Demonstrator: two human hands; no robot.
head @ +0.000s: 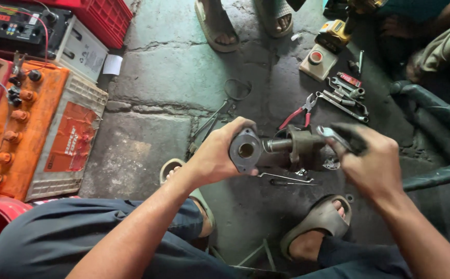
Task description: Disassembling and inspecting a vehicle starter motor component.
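My left hand [220, 155] grips a grey metal part [245, 151] by its round flanged end, which has a hole in the middle. The part runs right into a shaft and a greasy housing [302, 144]. It is held above the concrete floor between my knees. My right hand [372, 163] is closed around a metal wrench [332, 135], whose head sits at the housing's right side. The wrench handle is blurred and mostly hidden in my fingers.
Red-handled pliers [300, 114], several wrenches [344, 98] and a yellow power tool [333, 33] lie on the floor ahead. Thin rods [287, 179] lie under the part. An orange battery [28, 129] stands at left, a green hose [437, 113] at right. Another person's sandalled feet [220, 26] stand beyond.
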